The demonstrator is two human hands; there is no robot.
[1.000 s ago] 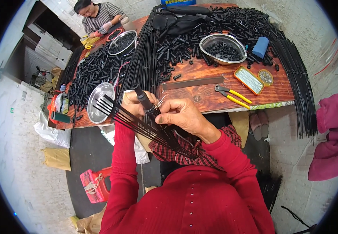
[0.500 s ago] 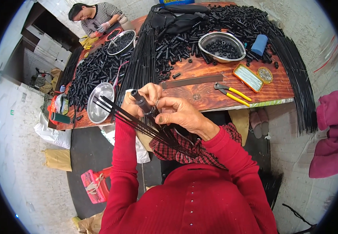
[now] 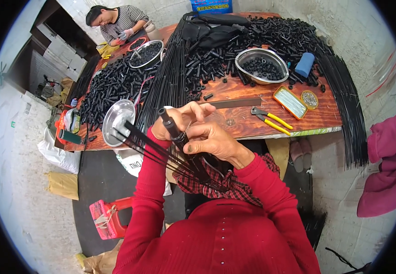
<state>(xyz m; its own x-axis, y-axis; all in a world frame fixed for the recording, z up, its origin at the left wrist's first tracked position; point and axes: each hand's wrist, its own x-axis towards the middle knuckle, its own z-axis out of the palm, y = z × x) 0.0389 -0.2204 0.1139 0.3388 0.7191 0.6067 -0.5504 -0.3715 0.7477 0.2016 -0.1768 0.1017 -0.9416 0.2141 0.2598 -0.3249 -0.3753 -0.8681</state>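
Note:
In front of my chest, my left hand [image 3: 176,119] is closed around a stepped black plastic tube [image 3: 172,127], with several fingers reaching past it to the right. My right hand [image 3: 218,144] is against the tube's right side, thumb and index finger bent. A thin metal pin [image 3: 188,126] shows at those fingertips; its lower end is hidden. A bundle of thin black rods [image 3: 161,157] slants below the tube, across my left forearm and down to a red-and-black checked cloth [image 3: 198,185] on my lap.
On the wooden table [image 3: 232,122] lie yellow-handled pliers [image 3: 271,122], a flat metal bar [image 3: 237,103], a tray of pins [image 3: 290,102], a bowl of black rings [image 3: 262,66] and heaped black tubes [image 3: 111,93]. A clear bowl [image 3: 118,122] stands left. Another person [image 3: 118,25] works at the far left.
The view has shifted slightly. My left fingers have loosened and stretched to the right above my right hand. The tube and rods stay between my hands.

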